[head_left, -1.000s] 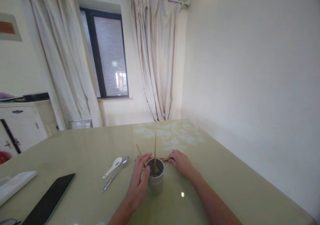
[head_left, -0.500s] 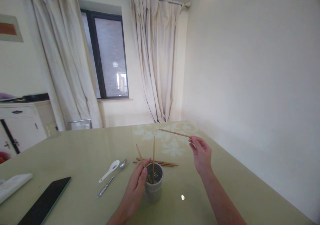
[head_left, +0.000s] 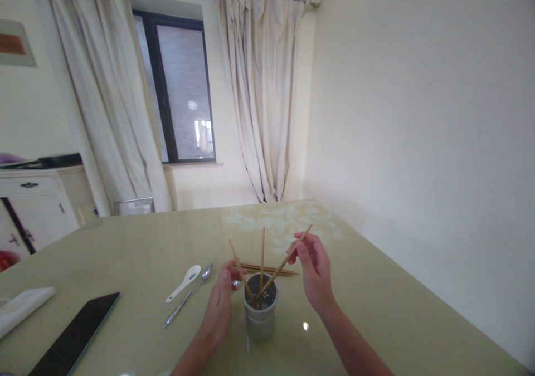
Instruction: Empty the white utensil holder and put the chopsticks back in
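Observation:
A grey cylindrical holder (head_left: 261, 323) stands upright on the table, perforated at the bottom inside. Two wooden chopsticks lean in it, a left-tilted chopstick (head_left: 236, 255) and a nearly vertical chopstick (head_left: 263, 250). My right hand (head_left: 314, 270) pinches a third chopstick (head_left: 286, 260), slanted, its lower end inside the holder. Just left of the holder is my left hand (head_left: 221, 295), its fingers loosely bent and apart, close to the left-tilted chopstick; I see nothing held in it. Behind the holder lies a small bunch of chopsticks (head_left: 282, 271), partly hidden.
Left of my left hand lie a white spoon (head_left: 184, 283) and a metal spoon (head_left: 188, 296). Farther left are a dark flat device (head_left: 75, 337) and a white object (head_left: 25, 307). A wall (head_left: 418, 170) borders the table (head_left: 167, 242) on the right.
My right hand has moved left and tipped its chopstick from nearly level above the table to slanting into the holder. My left hand has drawn back from the holder's rim.

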A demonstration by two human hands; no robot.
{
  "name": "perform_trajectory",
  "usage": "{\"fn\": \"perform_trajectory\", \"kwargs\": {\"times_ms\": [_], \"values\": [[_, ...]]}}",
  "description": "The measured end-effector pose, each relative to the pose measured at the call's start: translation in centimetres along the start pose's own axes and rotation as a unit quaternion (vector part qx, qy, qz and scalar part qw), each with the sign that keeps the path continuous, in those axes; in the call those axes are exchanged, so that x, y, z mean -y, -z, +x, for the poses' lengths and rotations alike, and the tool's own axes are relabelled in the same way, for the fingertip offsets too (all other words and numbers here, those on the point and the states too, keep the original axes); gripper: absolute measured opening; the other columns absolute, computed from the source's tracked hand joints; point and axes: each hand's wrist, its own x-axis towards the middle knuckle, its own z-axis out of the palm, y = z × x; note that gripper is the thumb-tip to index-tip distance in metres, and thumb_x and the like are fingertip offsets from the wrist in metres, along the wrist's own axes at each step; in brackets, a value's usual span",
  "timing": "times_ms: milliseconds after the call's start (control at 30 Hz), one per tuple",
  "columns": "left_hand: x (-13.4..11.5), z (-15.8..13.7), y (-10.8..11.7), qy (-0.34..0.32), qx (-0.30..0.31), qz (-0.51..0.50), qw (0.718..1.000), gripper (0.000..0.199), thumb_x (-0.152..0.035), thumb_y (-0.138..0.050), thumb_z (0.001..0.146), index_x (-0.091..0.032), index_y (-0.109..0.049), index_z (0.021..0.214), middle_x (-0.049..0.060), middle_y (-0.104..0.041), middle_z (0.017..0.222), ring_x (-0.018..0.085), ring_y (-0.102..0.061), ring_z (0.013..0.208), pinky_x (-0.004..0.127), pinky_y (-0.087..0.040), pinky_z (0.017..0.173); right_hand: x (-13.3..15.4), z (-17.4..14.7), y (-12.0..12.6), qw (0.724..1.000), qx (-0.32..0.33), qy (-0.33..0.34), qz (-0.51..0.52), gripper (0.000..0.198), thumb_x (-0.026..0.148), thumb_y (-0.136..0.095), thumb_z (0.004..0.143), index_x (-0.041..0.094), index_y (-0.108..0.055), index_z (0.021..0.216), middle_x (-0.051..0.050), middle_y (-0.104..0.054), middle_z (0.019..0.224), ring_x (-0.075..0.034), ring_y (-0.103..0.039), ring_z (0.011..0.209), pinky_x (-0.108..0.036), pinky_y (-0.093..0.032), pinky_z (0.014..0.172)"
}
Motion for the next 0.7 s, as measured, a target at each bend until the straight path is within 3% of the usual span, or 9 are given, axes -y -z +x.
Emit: {"fn": "perform_trajectory", "kwargs": {"times_ms": [100, 200, 333, 533, 633, 700], "values": [[1.3, 0.9, 0.8, -0.092, -0.017, 0.208, 0.974, 0.051, -0.052, -0.032, 0.108, -0.021, -0.068, 0.128, 0.013, -0.077, 0.126, 0.031, -0.069, 0.119, 0.051, -0.052, 0.108, -1.1, -1.0, -0.6, 0.999, 0.035, -0.027, -0.02, 0.033, 0.055, -0.071, 0.101, 0.022, -0.072, 0.109, 0.0, -0.069, 0.077, -0.016, -0.065, 0.067, -0.027, -0.058, 0.062], [2.4, 1.2, 1.0, -0.137, 0.019, 0.405, 0.904, 0.046, -0.035, -0.037, 0.105, -0.021, -0.068, 0.137, 0.014, -0.073, 0.14, 0.032, -0.062, 0.135, 0.057, -0.041, 0.12, -2.1, -1.8, -1.0, 0.996, 0.056, -0.048, -0.048, 0.036, 0.058, -0.074, 0.097, 0.022, -0.073, 0.104, -0.001, -0.068, 0.077, -0.018, -0.065, 0.072, -0.029, -0.057, 0.065], [2.5, 0.9, 0.9, -0.133, 0.1, 0.499, 0.851, 0.05, -0.026, -0.045, 0.102, -0.021, -0.062, 0.148, 0.012, -0.068, 0.15, 0.03, -0.057, 0.143, 0.054, -0.037, 0.123, -2.8, -2.4, -1.1, 0.99, 0.094, -0.053, -0.086, 0.038, 0.059, -0.074, 0.097, 0.021, -0.074, 0.094, -0.002, -0.07, 0.079, -0.018, -0.064, 0.075, -0.03, -0.055, 0.07], [1.4, 1.2, 1.3, -0.098, 0.121, 0.518, 0.841, 0.046, -0.028, -0.04, 0.106, -0.024, -0.066, 0.143, 0.011, -0.069, 0.148, 0.027, -0.061, 0.139, 0.05, -0.039, 0.122, -5.1, -1.8, 0.2, 0.987, 0.04, -0.052, -0.144, 0.052, 0.064, -0.045, 0.108, 0.021, -0.072, 0.101, -0.001, -0.065, 0.077, -0.018, -0.057, 0.068, -0.029, -0.049, 0.065], [1.8, 1.6, 1.4, -0.079, 0.121, 0.516, 0.844, 0.051, -0.033, -0.04, 0.108, -0.021, -0.056, 0.155, 0.012, -0.062, 0.157, 0.028, -0.055, 0.147, 0.051, -0.037, 0.125, -6.9, -1.1, 1.5, 0.956, 0.067, -0.068, -0.278, 0.054, 0.056, -0.031, 0.112, 0.021, -0.071, 0.098, -0.004, -0.068, 0.083, -0.02, -0.062, 0.074, -0.031, -0.052, 0.071], [2.3, 2.0, 1.4, -0.077, 0.127, 0.511, 0.846, 0.052, -0.033, -0.037, 0.109, -0.021, -0.054, 0.157, 0.011, -0.063, 0.157, 0.027, -0.055, 0.147, 0.051, -0.037, 0.125, -8.0, -0.8, 2.3, 0.925, 0.099, -0.084, -0.356, 0.046, 0.047, -0.036, 0.11, 0.021, -0.071, 0.094, -0.006, -0.071, 0.088, -0.022, -0.066, 0.081, -0.032, -0.053, 0.077]]}}
